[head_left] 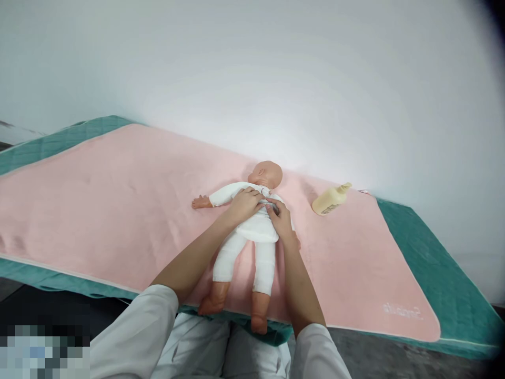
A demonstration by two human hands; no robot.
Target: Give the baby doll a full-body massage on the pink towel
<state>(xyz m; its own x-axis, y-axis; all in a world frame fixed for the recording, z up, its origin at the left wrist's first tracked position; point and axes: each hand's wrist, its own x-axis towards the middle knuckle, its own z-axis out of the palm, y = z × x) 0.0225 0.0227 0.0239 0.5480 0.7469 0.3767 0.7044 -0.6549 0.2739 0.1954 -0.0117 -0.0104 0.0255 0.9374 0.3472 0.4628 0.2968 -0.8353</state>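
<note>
A baby doll (256,229) in a white long-sleeved top and white trousers lies stretched out, its bare head pointing away from me and turned to the left. Its feet reach the near edge of the bed. My left hand (248,202) rests flat on the doll's upper torso, fingers extended. On the right side of the torso lies my right hand (281,216), its fingers bent over the cloth and its thumb apart from them. The fingertips of both hands come close together near the middle. Part of the doll's right-side arm is hidden behind my right hand.
A pale yellow pump bottle (329,200) stands tilted in view to the right of the doll. Under everything is a pink mat (118,210) on a green quilted cover (430,263). A white wall (252,79) borders the far side.
</note>
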